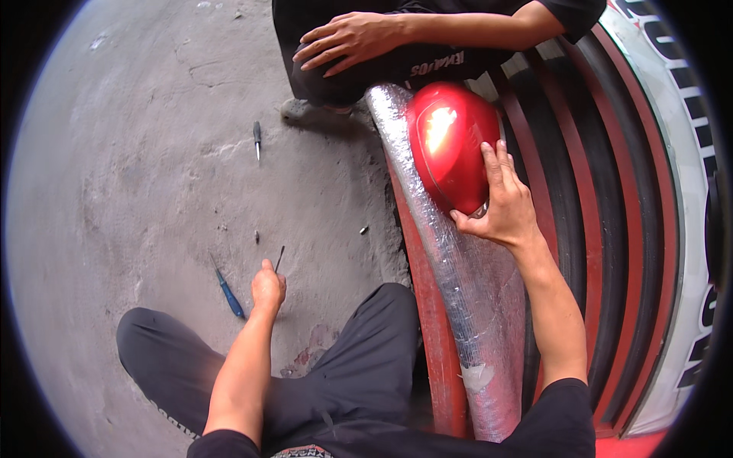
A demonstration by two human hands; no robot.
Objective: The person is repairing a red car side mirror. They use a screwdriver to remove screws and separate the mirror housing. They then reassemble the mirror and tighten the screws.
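Note:
My left hand (269,288) is a fist low over the concrete, closed round a screwdriver (281,256). Its thin dark shaft sticks out beyond the thumb, and the fist hides the handle. To the right, my right hand (505,200) grips the near right side of a glossy red rounded shell (450,164), thumb on the near edge and fingers on its right side. That shell rests on a silver foil-covered pad (466,305). Just left of my fist lies a blue-handled screwdriver (230,296) on the ground.
A dark-handled screwdriver (257,140) lies farther off on the concrete floor (153,168). Two small pieces, one dark (257,237) and one metallic (364,229), lie nearer. Across from me sits another person, a hand (347,40) on the knee. Red and black slats (603,191) run along the right.

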